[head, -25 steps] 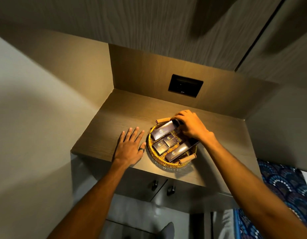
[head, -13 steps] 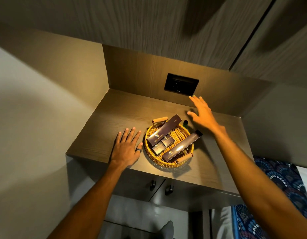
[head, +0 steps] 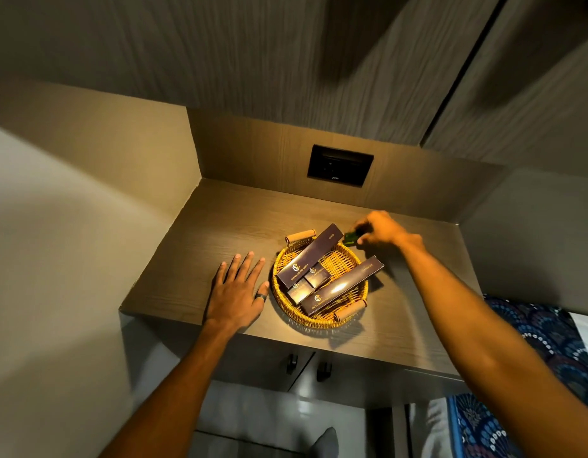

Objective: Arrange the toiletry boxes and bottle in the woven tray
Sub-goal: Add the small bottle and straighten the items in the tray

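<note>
A round woven tray [head: 347, 264] with two wooden handles sits on the wooden shelf [head: 220, 233]. Inside lie two long dark boxes, one [head: 311, 254] along the far left and one [head: 344, 284] along the near right, with two small dark boxes [head: 311, 280] between them. My right hand [head: 380, 229] is at the tray's far right rim, fingers closed on a small green bottle [head: 350, 238]. My left hand [head: 238, 290] lies flat on the shelf, fingers spread, just left of the tray.
A black socket plate [head: 340, 165] is set in the back wall. Walls close the shelf at left and back. Two cabinet door handles [head: 307, 366] hang below the front edge. A patterned blue fabric [head: 533, 358] lies at lower right.
My right hand let go of the long box, lifted toward the back wall, then came down and closed on the green bottle at the tray's far rim. The left hand stayed flat.
</note>
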